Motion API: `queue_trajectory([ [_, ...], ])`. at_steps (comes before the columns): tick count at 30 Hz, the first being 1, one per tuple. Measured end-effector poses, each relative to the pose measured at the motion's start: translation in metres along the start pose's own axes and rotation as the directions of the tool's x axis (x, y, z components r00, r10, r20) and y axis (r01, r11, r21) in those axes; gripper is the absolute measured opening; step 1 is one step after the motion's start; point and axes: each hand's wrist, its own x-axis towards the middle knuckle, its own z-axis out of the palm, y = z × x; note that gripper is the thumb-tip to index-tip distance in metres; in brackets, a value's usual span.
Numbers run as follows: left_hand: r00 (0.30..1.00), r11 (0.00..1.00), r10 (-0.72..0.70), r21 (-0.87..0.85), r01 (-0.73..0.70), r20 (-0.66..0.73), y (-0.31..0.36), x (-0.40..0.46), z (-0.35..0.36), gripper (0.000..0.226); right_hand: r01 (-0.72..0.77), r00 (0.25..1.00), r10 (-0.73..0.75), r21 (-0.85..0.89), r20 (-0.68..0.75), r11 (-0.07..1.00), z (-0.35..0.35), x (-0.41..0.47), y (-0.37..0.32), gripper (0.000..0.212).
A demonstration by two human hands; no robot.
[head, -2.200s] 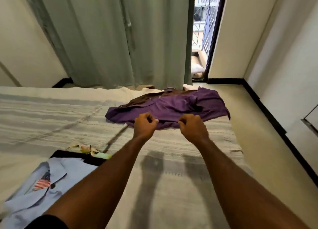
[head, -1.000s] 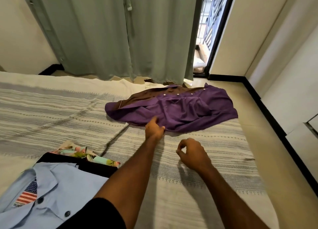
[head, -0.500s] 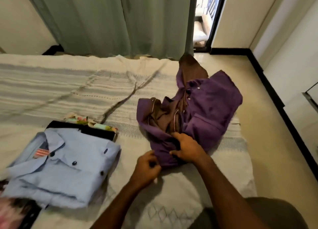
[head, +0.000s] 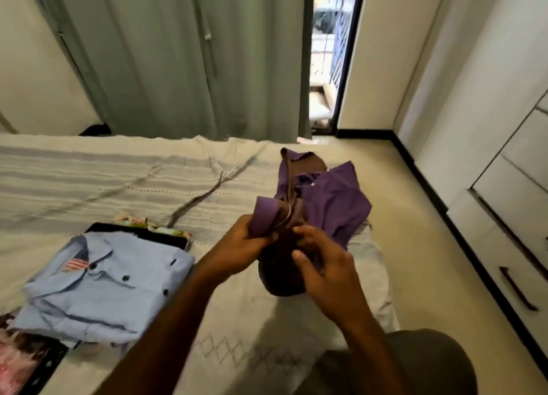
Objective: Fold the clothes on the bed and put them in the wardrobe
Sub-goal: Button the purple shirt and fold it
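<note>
A purple shirt with brown lining [head: 332,205] is bunched up over the right side of the striped bed [head: 118,181]. My left hand [head: 240,240] grips its near purple edge, and my right hand [head: 323,264] holds the dark bunched part just beside it. Both hands lift the near end off the bed while the far end trails on the bedspread. A folded light blue shirt with a flag patch [head: 103,288] lies on the bed at the left, on top of a stack of folded clothes.
A white wardrobe with drawers and dark handles [head: 516,222] lines the right wall. Green curtains [head: 178,56] hang behind the bed beside an open balcony door [head: 329,56]. Floor [head: 424,246] runs between bed and wardrobe. A patterned garment [head: 17,362] sits at bottom left.
The purple shirt lay spread flat at the far side of the bed; both hands have pulled it near, bunched it and raised its near end.
</note>
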Motion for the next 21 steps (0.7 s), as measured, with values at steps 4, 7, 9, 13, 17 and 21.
queue_trajectory([
  [4,0.912,0.886,0.04,0.407,-0.221,0.408,0.109,0.024,-0.018,0.016,0.281,0.956,-0.289,-0.132,-0.042,0.95,-0.051,0.044,-0.053,0.077],
  [7,0.868,0.748,0.025,0.567,-0.345,0.496,0.179,0.04,-0.03,0.023,0.272,0.918,-0.267,0.022,0.293,0.962,-0.1,0.083,-0.095,0.064],
  [9,0.875,0.61,0.015,0.689,-0.391,0.484,0.226,0.045,-0.037,0.033,0.228,0.903,-0.216,0.014,0.371,0.974,-0.127,0.103,-0.119,0.039],
  [13,0.896,0.355,0.328,0.84,-0.411,0.3,0.29,0.063,-0.063,0.026,0.147,0.961,-0.131,-0.05,0.242,0.988,-0.167,0.138,-0.162,0.027],
  [17,0.87,0.464,0.484,0.815,-0.347,0.095,0.301,0.068,-0.081,0.029,0.099,0.983,-0.086,-0.075,0.16,0.992,-0.202,0.154,-0.188,0.03],
  [21,0.803,0.372,0.596,0.892,-0.258,-0.016,0.291,0.075,-0.087,0.03,0.129,0.987,-0.083,-0.371,0.135,0.92,-0.221,0.151,-0.183,0.02],
])
